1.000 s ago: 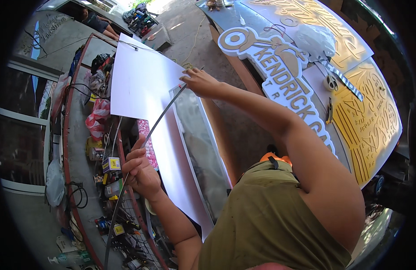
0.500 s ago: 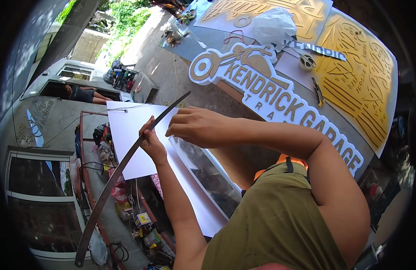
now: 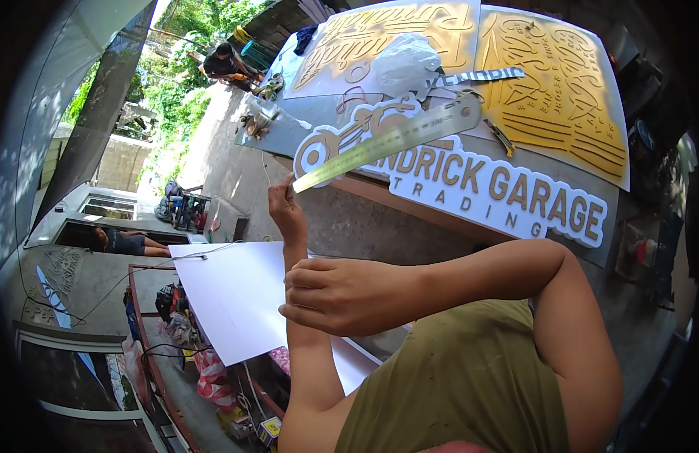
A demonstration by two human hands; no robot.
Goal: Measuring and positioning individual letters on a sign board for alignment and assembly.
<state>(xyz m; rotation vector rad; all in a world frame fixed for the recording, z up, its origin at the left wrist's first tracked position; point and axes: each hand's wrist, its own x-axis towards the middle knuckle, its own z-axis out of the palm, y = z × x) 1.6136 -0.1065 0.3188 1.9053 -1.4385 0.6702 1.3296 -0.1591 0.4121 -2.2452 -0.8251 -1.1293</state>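
Observation:
My left hand (image 3: pixel 287 210) grips one end of a long metal ruler (image 3: pixel 387 143). The ruler slants up to the right, its far end with the hanging hole over the table, and it partly covers a white cut-out sign (image 3: pixel 508 192) with brown raised letters and a motorcycle shape. My right hand (image 3: pixel 349 296) lies across my left forearm with its fingers curled. Whatever those fingers hold, if anything, is hidden. Below and left of my hands is a large white sheet (image 3: pixel 232 302), partly covered by my left arm.
On the table lie gold-sprayed stencil sheets (image 3: pixel 561 83), a clear plastic bag (image 3: pixel 402 64) and a yellow cutter knife (image 3: pixel 499 137). A red metal rack (image 3: pixel 141 302) with bags and boxes stands at left. One person (image 3: pixel 228 66) is at the back; another (image 3: pixel 130 243) is at left.
The ruler has swung from pointing down-left to pointing up-right over the sign. My left hand has moved up and away; my right hand now sits lower, over my left forearm.

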